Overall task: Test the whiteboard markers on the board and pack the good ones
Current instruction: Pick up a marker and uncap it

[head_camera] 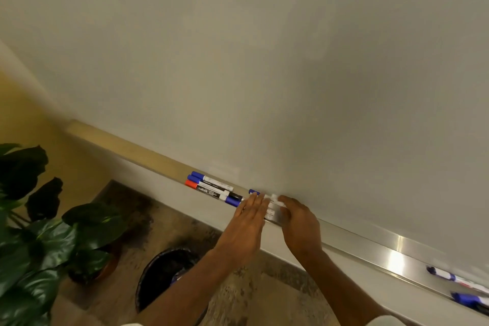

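A blank whiteboard [264,61] fills the upper view, with a metal tray [370,243] along its lower edge. A small group of markers [211,189] with blue, red and black ends lies on the tray to the left. Just to their right is a bundle of white-bodied markers [271,206], one showing a blue cap [254,191]. My right hand [299,225] curls over the bundle's right side. My left hand [246,227] is flat with fingers straight, its fingertips against the bundle's left side. Most of the bundle is hidden by my hands.
More markers lie on the tray at the far right: a white one with a dark cap [449,276] and a blue one [468,299]. Below stand a dark round bin [164,275] and a large-leaved potted plant [39,219] on a mottled floor.
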Motion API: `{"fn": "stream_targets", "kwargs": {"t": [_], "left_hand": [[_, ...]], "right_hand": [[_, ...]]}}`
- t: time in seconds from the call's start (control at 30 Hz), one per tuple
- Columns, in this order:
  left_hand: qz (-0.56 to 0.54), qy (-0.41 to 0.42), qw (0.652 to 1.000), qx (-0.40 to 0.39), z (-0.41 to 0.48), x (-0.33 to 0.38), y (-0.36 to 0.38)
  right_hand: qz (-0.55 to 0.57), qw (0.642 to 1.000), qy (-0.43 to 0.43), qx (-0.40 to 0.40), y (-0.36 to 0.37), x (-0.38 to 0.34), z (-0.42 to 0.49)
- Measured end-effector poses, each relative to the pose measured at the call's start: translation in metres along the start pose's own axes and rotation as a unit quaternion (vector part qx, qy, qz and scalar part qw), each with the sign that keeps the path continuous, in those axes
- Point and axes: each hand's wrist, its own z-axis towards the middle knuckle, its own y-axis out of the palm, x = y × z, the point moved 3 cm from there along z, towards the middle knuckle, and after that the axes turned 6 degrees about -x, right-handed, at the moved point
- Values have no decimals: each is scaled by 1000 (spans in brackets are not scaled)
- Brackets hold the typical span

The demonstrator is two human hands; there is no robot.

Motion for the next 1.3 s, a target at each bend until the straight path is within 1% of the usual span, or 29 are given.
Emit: {"fn": "stream_targets", "kwargs": {"t": [0.17, 0.3, 0.37, 0.47, 0.5, 0.57, 0.7, 0.8, 0.87, 1.03, 1.1, 1.23, 1.3], "left_hand": [[14, 14, 1000, -13, 21, -13, 10], [12, 17, 1000, -2, 29, -27, 24], [38, 9, 999, 1, 29, -32, 26], [77, -11, 996, -48, 30, -34, 26], [80, -13, 996, -43, 31, -34, 26], [81, -8, 996, -24, 31, -34, 30], [104, -16, 994, -17, 30, -35, 31], [114, -31, 991, -57, 31, -35, 27], [101, -43, 993, -50, 31, -38, 24], [114, -48, 989, -77, 29, -40, 23], [109, -41, 991, -68, 29, -38, 23], [77, -38, 994, -61, 30, -29, 24], [56, -36, 997, -46, 28, -18, 26]], "right_hand": [[-9, 999, -17, -41, 20, -1, 18], [-20, 998, -35, -55, 30, -2, 28], [-36, 997, -52, -50, 31, -1, 30], [-65, 994, -82, -41, 34, 1, 31], [-73, 993, -86, -37, 35, 2, 31], [-85, 993, -84, -23, 35, 2, 30], [-98, 992, -83, -5, 39, 3, 28], [-86, 993, -80, -1, 41, 4, 28], [-78, 994, -77, 2, 40, 5, 27], [-44, 995, -76, 51, 36, 13, 19], [-44, 993, -80, 80, 34, 19, 12], [-73, 977, -112, 167, 24, 30, -8], [-84, 973, -110, 187, 19, 36, -21]]}}
